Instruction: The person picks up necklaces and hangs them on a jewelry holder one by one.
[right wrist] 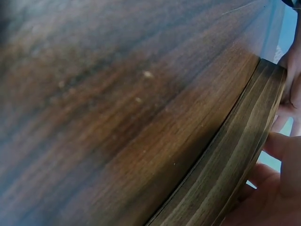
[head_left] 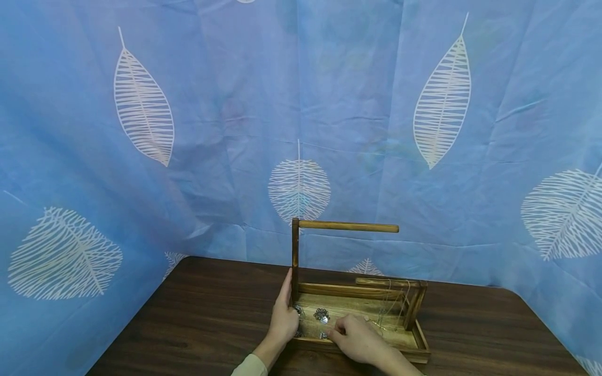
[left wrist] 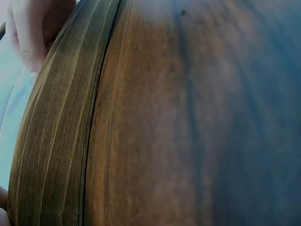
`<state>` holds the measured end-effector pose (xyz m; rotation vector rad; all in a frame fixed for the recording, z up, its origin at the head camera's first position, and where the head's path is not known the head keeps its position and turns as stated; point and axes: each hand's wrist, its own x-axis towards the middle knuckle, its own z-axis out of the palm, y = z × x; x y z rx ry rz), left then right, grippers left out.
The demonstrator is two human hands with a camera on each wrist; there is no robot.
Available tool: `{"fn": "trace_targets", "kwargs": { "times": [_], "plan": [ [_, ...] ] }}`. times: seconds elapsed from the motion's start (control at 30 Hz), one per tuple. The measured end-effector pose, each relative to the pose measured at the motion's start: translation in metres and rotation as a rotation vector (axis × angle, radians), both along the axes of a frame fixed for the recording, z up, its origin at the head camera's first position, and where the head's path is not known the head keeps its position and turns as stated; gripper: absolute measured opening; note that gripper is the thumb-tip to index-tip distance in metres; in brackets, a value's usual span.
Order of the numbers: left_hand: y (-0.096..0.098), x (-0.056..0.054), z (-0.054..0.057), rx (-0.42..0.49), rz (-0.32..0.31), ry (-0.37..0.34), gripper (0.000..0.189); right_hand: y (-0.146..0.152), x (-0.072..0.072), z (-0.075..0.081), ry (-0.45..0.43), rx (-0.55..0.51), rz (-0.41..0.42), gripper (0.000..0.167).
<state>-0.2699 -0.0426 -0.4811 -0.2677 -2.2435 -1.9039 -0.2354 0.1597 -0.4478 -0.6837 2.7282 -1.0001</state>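
A wooden jewelry stand has a low tray [head_left: 350, 292] with a tall post and bar [head_left: 348, 225] at its left and a shorter post and bar [head_left: 385, 282] at its right. My left hand [head_left: 283, 318] rests against the tray's left end, fingers straight along the tall post. Over the front wall [right wrist: 235, 136] reaches my right hand [head_left: 354, 338], fingers bent down into the tray beside a small silvery chain [head_left: 323, 335]; I cannot tell whether it pinches anything. Farther back in the tray lies a dark chain pile [head_left: 321, 314] with a shiny disc.
Thin necklaces [head_left: 386, 305] hang from the shorter bar, down into the tray's right side. More chain lies by my left hand. The stand sits on a dark wooden table [head_left: 211, 313], with a blue leaf-print cloth [head_left: 348, 104] behind and at both sides.
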Motion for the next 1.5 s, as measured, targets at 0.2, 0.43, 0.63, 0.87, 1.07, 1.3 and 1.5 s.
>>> {"fn": "trace_targets", "kwargs": {
  "times": [0.2,0.43,0.63,0.87,1.07,1.3,1.5],
  "plan": [
    [-0.0003,0.0004,-0.0001,0.002,-0.005,-0.002,0.104,-0.0023,-0.0005,-0.0022,0.009,-0.003,0.002,0.039],
    [-0.0002,0.0005,0.0001,-0.001,-0.001,0.002,0.104,-0.006,-0.001,-0.0051,0.012,-0.02,0.005,0.042],
    [0.0003,-0.0005,0.0003,0.0,-0.007,-0.003,0.103,-0.0084,-0.0018,-0.0075,-0.01,-0.007,-0.012,0.04],
    [-0.0002,-0.0006,0.0005,0.001,-0.011,0.002,0.102,-0.01,-0.0031,-0.0087,-0.014,-0.023,-0.017,0.043],
    [0.0002,-0.0002,-0.0002,0.003,-0.014,0.003,0.103,-0.0095,-0.0028,-0.0082,-0.032,-0.069,-0.005,0.041],
    [0.0004,-0.0003,0.0,-0.004,-0.002,0.003,0.103,-0.0076,-0.0035,-0.0084,-0.071,-0.172,0.023,0.037],
    [0.0003,-0.0001,0.0003,-0.007,0.001,0.001,0.103,-0.0065,-0.004,-0.0093,-0.029,-0.168,0.016,0.028]
  ]
}}
